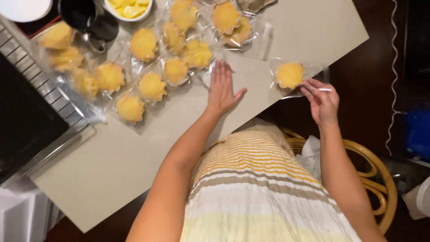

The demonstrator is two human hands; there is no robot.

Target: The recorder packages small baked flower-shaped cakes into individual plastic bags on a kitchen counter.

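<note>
Now, two hands over bagged yellow cakes on a beige surface (134,152).
Left hand (221,87) lies flat and spread, holding nothing, beside the cluster of bagged cakes (152,86); right hand (323,102) pinches the edge of one clear bag (309,74) with a cake (290,75) near the surface's edge.

A pale beige table (134,157) stands over a dark floor (358,89) in warm, dim light, with a rattan chair (380,179) beside it, a white coiled cord (394,67) hanging at the right, and a dark appliance (22,121) resting at the table's left edge.
</note>
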